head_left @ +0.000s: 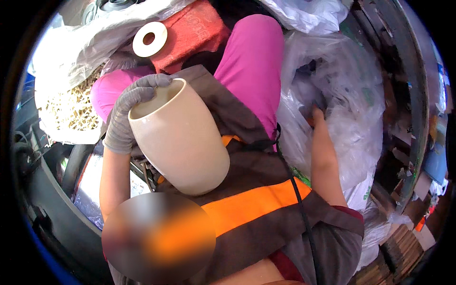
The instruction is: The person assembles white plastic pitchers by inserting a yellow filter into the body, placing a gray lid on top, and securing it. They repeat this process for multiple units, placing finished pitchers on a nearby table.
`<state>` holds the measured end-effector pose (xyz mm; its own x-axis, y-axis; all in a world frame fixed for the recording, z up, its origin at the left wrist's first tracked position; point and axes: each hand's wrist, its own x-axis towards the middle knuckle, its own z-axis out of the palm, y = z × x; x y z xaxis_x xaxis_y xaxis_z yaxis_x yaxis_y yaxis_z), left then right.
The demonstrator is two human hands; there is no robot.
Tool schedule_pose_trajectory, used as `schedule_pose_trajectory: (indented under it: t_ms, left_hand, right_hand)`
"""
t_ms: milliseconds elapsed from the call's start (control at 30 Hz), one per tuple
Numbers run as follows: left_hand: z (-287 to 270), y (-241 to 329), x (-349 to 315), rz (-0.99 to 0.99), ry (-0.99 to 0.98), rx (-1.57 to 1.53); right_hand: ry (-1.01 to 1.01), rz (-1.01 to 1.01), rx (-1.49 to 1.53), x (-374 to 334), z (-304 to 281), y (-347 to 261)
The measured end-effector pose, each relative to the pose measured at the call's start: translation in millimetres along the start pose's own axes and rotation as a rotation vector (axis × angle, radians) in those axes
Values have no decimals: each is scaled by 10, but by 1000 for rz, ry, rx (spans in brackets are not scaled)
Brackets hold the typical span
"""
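My left hand [135, 102], in a grey knitted glove, grips a tall cream ceramic vase [183, 142] by its rim. Some fingers curl over the edge, and the vase leans over my lap with its mouth toward the upper left. On the right, my right forearm [327, 152] reaches into a clear plastic bag [351, 118]. The bag's folds hide most of my right hand, so its fingers cannot be made out.
A red cloth-covered block [194, 35] lies ahead, with a pale ring-shaped disc [150, 39] against it. Shredded packing [73, 107] fills a sack at left. White plastic sheeting [114, 33] covers the far left. A curved dark rim [420, 95] runs down the right.
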<state>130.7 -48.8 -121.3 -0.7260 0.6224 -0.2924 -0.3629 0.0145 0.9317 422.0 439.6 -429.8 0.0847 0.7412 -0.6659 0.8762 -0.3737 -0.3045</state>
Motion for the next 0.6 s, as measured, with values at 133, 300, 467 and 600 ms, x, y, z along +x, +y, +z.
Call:
schedule_pose_trajectory:
  t_ms: [133, 300, 467, 600]
  left_hand:
    - [91, 211, 27, -279, 18, -249]
    - [146, 46, 79, -6, -9, -143]
    - [163, 184, 199, -112, -217, -303]
    - [158, 101, 187, -278, -238, -644]
  right_hand:
    - [97, -488, -271, -567, 66, -293]
    - [-254, -966, 9, -2375, -111, -1282]
    - [-41, -1561, 63, -3654, -638, -1610]
    - [-302, -1513, 368, -4022, -566, -1762]
